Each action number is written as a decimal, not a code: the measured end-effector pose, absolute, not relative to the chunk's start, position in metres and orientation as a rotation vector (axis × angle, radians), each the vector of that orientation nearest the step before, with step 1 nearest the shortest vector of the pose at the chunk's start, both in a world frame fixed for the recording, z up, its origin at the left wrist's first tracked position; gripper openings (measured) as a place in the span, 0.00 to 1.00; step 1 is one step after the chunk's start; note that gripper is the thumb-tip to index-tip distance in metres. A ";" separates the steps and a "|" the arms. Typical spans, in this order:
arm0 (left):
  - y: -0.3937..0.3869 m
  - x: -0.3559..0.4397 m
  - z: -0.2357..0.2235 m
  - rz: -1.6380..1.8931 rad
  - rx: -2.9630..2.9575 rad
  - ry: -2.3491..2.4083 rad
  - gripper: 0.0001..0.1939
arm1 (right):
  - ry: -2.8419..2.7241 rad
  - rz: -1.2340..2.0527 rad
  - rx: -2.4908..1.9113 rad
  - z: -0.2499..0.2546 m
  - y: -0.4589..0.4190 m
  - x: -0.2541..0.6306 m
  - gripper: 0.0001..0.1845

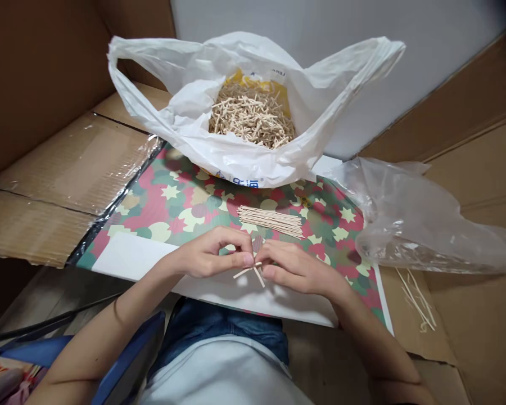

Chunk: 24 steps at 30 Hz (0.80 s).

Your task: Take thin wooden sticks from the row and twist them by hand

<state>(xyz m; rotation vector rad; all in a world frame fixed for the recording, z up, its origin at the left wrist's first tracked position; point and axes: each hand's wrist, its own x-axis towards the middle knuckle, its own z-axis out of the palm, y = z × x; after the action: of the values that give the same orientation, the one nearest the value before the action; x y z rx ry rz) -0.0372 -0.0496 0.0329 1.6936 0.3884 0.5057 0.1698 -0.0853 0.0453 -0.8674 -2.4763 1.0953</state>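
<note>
Red-and-green, one desk [158,205] bears one white bag [236,160] of uncounted stick pieces [253,115] and one stick bundle [272,220]. Over its near edge, two hands meet: left fingers [235,260] pinch one crossed-stick cluster [256,271]; right fingers [278,275] curl beside, pinch unclear. Gripping near the crossing should steady it.

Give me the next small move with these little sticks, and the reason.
I'd probably steady the short sticks with the left hand and straighten them with the right hand: their ends splay in different directions, and both hands' fingertips already meet there.
</note>
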 end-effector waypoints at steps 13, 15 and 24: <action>-0.061 -0.014 0.038 0.465 1.561 0.232 0.15 | -2.363 0.949 -0.601 0.047 -0.098 0.176 0.13; -0.064 -0.012 0.040 0.471 1.525 0.215 0.16 | -2.343 0.887 -0.575 0.048 -0.101 0.176 0.13; -0.085 -0.018 0.051 0.479 1.445 0.282 0.17 | -2.214 0.655 -0.471 0.049 -0.113 0.167 0.15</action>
<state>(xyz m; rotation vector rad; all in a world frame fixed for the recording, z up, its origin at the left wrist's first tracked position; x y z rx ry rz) -0.0181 -0.0848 0.0514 1.4450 0.2819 0.4785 0.1675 -0.1133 0.0485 -0.4713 -2.2135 0.6548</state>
